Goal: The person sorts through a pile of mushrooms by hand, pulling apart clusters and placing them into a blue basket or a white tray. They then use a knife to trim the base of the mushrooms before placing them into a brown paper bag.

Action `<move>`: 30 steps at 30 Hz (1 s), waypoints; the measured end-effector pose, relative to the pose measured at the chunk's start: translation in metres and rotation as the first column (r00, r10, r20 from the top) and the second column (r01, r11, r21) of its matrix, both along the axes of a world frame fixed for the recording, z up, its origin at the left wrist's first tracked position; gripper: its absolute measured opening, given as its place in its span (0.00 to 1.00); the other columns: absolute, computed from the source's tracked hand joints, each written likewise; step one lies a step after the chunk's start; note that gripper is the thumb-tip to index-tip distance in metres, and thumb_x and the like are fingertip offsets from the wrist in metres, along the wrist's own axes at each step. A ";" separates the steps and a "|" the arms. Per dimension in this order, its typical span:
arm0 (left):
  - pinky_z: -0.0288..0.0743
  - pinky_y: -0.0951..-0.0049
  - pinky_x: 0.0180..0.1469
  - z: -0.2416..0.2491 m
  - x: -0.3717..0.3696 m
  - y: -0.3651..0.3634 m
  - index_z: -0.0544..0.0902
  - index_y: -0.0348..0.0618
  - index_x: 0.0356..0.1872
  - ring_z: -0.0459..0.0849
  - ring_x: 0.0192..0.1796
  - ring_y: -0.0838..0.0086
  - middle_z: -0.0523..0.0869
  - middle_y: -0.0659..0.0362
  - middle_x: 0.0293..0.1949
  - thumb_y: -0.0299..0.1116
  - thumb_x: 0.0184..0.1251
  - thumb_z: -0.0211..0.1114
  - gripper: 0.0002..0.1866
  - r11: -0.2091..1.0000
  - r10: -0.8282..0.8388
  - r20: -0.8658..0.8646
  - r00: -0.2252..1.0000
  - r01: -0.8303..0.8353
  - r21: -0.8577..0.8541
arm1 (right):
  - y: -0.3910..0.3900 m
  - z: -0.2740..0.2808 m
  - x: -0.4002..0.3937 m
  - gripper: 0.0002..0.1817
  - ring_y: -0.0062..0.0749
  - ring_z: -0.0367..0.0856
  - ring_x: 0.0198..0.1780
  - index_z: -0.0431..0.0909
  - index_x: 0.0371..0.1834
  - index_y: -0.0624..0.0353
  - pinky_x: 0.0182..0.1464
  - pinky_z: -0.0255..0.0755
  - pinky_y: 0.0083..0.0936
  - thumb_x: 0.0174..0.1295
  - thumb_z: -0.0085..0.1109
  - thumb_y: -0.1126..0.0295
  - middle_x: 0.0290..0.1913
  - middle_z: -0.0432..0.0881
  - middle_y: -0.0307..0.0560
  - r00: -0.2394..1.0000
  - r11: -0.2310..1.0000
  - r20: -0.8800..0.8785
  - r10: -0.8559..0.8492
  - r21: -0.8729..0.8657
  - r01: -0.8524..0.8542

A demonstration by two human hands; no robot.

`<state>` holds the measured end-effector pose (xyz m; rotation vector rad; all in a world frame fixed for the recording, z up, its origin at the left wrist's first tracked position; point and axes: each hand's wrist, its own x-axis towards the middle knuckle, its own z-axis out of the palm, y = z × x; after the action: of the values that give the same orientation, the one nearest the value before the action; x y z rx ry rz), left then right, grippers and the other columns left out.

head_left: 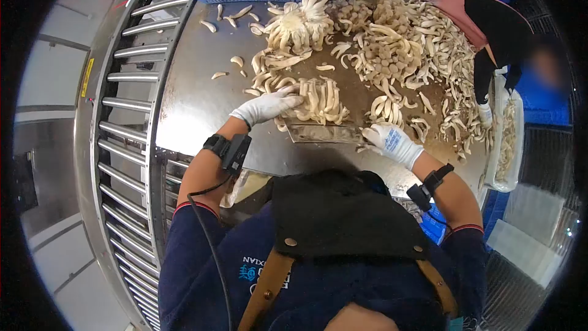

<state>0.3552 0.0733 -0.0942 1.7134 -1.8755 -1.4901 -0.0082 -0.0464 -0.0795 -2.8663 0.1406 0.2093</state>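
The cream-coloured, finger-like mushroom cluster (320,103) lies on the brushed-steel counter (199,89), at twelve o'clock from the wearer: thick, smooth, slightly curved stems packed side by side, pale with yellowish shading. At its nine o'clock, the white-gloved left hand (268,106) grasps its end. At its six o'clock is a broad, rectangular grey metal blade (324,134), whether touching is unclear; the white-gloved right hand (392,143), at four o'clock, is clenched around its end. Brown-capped, pale-stemmed heaped mushrooms (392,52) sit at two o'clock.
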 end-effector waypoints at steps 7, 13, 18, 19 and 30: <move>0.59 0.62 0.73 0.000 -0.016 -0.027 0.70 0.49 0.68 0.63 0.70 0.45 0.62 0.38 0.69 0.35 0.76 0.45 0.21 0.929 -0.268 0.270 0.925 0.323 -0.182 | -0.005 0.003 -0.001 0.18 0.47 0.82 0.38 0.73 0.51 0.54 0.37 0.78 0.38 0.58 0.61 0.65 0.37 0.78 0.51 0.999 0.999 0.001 -0.040 0.022 0.040; 0.59 0.59 0.72 -0.008 -0.005 -0.023 0.72 0.57 0.67 0.62 0.71 0.44 0.64 0.40 0.69 0.43 0.79 0.41 0.21 0.975 -0.171 0.158 0.973 0.190 -0.116 | 0.019 -0.007 0.000 0.20 0.48 0.82 0.39 0.72 0.51 0.54 0.39 0.78 0.38 0.58 0.64 0.62 0.39 0.79 0.51 0.952 0.954 0.075 -0.298 -0.003 0.299; 0.56 0.60 0.73 0.009 -0.012 -0.017 0.65 0.46 0.70 0.60 0.73 0.46 0.61 0.38 0.71 0.55 0.75 0.44 0.31 0.991 -0.105 0.086 0.991 0.111 -0.074 | 0.018 -0.015 0.003 0.20 0.47 0.83 0.39 0.70 0.52 0.54 0.37 0.77 0.39 0.57 0.64 0.64 0.37 0.78 0.51 0.950 0.952 0.101 -0.296 -0.056 0.302; 0.55 0.61 0.74 0.014 -0.015 -0.015 0.64 0.42 0.70 0.59 0.74 0.47 0.61 0.38 0.71 0.58 0.74 0.44 0.34 0.996 -0.083 0.083 0.993 0.085 -0.031 | 0.018 -0.012 0.005 0.20 0.47 0.83 0.38 0.70 0.52 0.53 0.37 0.77 0.39 0.57 0.63 0.64 0.37 0.78 0.51 0.954 0.951 0.029 -0.297 -0.076 0.298; 0.64 0.54 0.67 -0.031 -0.010 -0.031 0.68 0.37 0.64 0.64 0.70 0.42 0.66 0.38 0.67 0.52 0.71 0.55 0.31 0.809 -0.408 0.451 0.794 0.543 -0.224 | 0.024 0.002 0.048 0.18 0.49 0.85 0.39 0.68 0.56 0.58 0.36 0.79 0.39 0.63 0.54 0.69 0.40 0.79 0.56 0.954 0.981 -0.239 -0.183 0.016 0.192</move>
<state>0.3451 0.0425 -0.1254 1.4972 -2.7595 -0.8860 0.0396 -0.0228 -0.0776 -2.7574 0.4473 0.5090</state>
